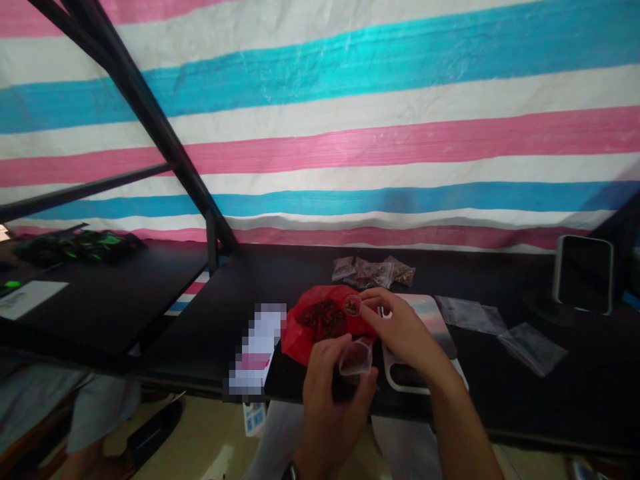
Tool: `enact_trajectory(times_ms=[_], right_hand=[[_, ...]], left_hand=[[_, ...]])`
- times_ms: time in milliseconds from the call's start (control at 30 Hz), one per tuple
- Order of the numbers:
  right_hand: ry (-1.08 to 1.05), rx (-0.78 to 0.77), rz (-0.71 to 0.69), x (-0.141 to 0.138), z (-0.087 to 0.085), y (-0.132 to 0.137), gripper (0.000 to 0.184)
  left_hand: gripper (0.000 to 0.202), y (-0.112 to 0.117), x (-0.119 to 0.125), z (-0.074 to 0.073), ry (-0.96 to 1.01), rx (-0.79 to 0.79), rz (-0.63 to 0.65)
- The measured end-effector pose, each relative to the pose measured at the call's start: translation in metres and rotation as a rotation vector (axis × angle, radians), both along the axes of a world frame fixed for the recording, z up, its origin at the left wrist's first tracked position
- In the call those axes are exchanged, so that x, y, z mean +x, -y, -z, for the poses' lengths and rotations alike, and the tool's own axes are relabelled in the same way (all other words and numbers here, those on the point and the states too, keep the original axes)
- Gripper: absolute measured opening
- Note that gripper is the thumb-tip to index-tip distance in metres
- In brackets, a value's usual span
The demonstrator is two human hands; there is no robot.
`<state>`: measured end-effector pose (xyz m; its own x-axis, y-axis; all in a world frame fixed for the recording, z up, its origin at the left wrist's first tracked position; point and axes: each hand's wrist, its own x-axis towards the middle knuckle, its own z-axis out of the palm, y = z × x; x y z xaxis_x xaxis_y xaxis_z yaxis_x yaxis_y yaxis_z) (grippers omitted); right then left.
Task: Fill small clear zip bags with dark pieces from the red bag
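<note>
Packets [373, 272] lay filled, flat clear bags [469, 315] seemingly unfilled, brown pieces [327, 317] remaining in the red plastic bag [299, 338]; over it, the right hand [400, 327] pinched a small loaded cup [352, 305]; the left hand [327, 390] gripped a clear receptacle [356, 358].

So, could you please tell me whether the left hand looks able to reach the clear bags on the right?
Probably not easily: the right forearm lies between the left hand and the clear bags, and that hand holds a clear plastic item.
</note>
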<state>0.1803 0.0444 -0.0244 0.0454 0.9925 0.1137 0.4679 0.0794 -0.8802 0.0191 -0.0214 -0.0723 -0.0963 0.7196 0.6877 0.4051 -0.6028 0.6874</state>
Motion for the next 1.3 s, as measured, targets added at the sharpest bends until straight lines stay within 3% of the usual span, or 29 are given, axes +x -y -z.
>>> enact_trajectory(times_ms=[133, 300, 533, 700, 833, 1000, 1167, 1300], right_hand=[[-0.012, 0.098, -0.006, 0.006, -0.019, 0.012, 0.022], [0.123, 0.135, -0.016, -0.001, -0.042, 0.028, 0.023], [0.246, 0.19, -0.11, -0.015, -0.042, 0.031, 0.05], [0.283, 0.233, -0.128, -0.015, -0.045, 0.035, 0.053], [0.246, 0.254, -0.107, -0.015, -0.049, 0.034, 0.045], [0.221, 0.294, 0.018, -0.02, -0.038, 0.016, 0.035], [0.327, 0.22, -0.119, -0.047, -0.011, -0.004, 0.026], [0.481, 0.172, -0.13, -0.074, 0.004, -0.014, 0.025]], left_hand=[[0.035, -0.014, 0.006, 0.005, 0.083, -0.212, -0.086], [0.044, -0.022, -0.001, 0.015, 0.156, -0.278, -0.107], [0.046, -0.022, 0.001, 0.017, 0.242, -0.367, -0.059], [0.044, -0.023, -0.001, 0.015, 0.247, -0.345, -0.047], [0.042, -0.021, -0.004, 0.013, 0.23, -0.305, -0.049], [0.035, -0.001, -0.009, 0.01, 0.173, -0.183, -0.08], [0.033, 0.024, -0.007, 0.019, 0.244, -0.007, -0.171], [0.033, 0.029, -0.007, 0.031, 0.295, -0.087, -0.271]])
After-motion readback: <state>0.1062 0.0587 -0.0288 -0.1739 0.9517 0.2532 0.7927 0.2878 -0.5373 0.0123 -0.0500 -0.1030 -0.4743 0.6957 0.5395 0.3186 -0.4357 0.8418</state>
